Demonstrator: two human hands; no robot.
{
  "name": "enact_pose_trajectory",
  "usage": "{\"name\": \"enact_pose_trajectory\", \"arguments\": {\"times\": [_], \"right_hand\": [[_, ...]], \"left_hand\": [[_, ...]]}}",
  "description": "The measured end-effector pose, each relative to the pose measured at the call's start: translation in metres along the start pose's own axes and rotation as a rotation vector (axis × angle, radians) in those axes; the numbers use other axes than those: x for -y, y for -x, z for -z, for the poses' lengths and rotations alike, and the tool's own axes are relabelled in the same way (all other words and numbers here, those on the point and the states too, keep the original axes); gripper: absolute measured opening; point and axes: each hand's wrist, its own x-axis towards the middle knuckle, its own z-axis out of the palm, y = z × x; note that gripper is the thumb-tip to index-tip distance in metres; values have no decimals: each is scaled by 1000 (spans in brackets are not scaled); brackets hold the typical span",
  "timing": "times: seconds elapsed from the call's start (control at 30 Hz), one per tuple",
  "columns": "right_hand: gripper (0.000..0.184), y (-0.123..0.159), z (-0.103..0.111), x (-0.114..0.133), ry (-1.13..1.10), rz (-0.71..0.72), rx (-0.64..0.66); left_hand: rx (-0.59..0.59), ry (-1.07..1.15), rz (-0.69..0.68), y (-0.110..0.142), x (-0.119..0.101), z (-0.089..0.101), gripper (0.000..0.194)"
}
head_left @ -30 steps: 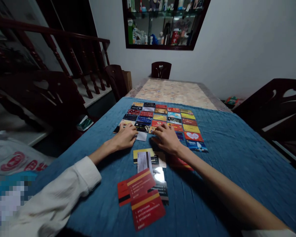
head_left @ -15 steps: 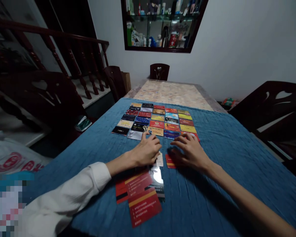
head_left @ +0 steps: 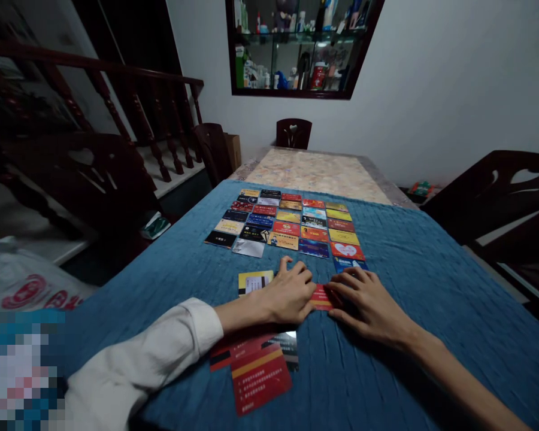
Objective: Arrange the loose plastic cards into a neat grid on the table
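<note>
A red card with an orange stripe lies on the blue cloth between my hands. My left hand, with its fingers curled, closes on the card's left edge. Over its right end, my right hand has its fingers spread and the thumb apart, fingertips at the card. A yellow card is partly covered by my left hand. Below my left forearm lie a loose red card and a dark card, overlapping others. Beyond my hands, cards lie in rows, including a heart card and a blue card.
The blue cloth covers the near part of the table; a patterned tabletop shows behind it. Dark wooden chairs stand around, one at the right. A white plastic bag sits at the left.
My left hand has moved right to the red card, uncovering the yellow card. My right hand has shifted right and slightly down, exposing the heart card and the blue card. The red card is slightly farther right.
</note>
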Motion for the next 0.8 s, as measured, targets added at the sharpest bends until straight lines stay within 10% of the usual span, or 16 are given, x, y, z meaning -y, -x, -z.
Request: {"name": "enact_pose_trajectory", "arguments": {"times": [0.8], "right_hand": [[24,-3,10,-6,-61,155,-85]], "left_hand": [[-48,25,-57,0,4,3,23]]}}
